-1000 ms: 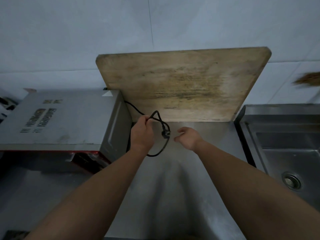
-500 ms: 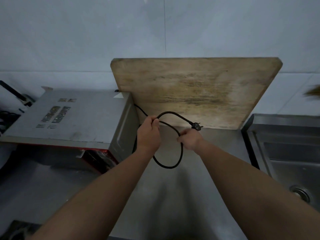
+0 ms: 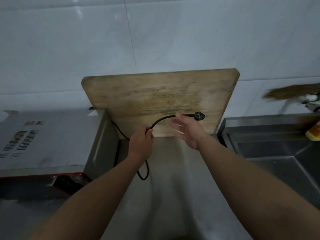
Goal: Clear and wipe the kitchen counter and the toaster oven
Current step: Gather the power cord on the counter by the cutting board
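The left hand is gripping the cord of the oven in a closed fist, just in front of the board; the right hand is reaching with fingers spread and relaxed, grasping nothing, its fingertips blurred close to the cord just short of the plug. The cord is arching from the left fist up to the plug, while a slack loop is hanging below the fist and lying on the counter. The step in hand is judged to be gathering the loose cord so the counter can be wiped. To do it well, the right hand should be taking the cord near the plug — not the prongs — and folding it into loose loops toward the left fist, without pulling hard where the cord enters the oven's rear. Edges to be watching: the board is leaning on the wall and may tip if the cord drags across its face; the sink rim is lying just right of the board. Open room is lying on the bare counter between oven and sink — the oven's top is also offering a flat place for the coiled cord.
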Demonstrator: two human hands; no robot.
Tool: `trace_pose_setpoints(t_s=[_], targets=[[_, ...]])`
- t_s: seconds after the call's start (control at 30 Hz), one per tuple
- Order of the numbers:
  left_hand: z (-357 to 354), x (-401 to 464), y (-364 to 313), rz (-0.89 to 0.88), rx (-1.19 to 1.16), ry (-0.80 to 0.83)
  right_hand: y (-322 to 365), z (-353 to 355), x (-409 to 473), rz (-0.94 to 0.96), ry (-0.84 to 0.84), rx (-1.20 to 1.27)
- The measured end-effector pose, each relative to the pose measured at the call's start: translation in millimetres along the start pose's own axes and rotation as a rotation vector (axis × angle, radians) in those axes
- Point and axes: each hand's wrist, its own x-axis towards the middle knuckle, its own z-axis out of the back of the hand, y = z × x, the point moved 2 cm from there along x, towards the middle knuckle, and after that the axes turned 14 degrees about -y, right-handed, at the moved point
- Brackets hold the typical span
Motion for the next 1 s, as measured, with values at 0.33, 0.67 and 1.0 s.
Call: trace_pose_setpoints(t_s=[0.33,0.67,1.0], targets=[[-53,-35,-11,-0.397,0.177,0.54,45,36,13,-0.031,-0.316,0.033],[-100,-59,18,-0.163,0.294,0.685,32,-19,-1,0.401,0.042,-0.741],[-40,-54,70,-0.038,0.596,0.709,-34,-90,15,0.494,0.378,-1.321]])
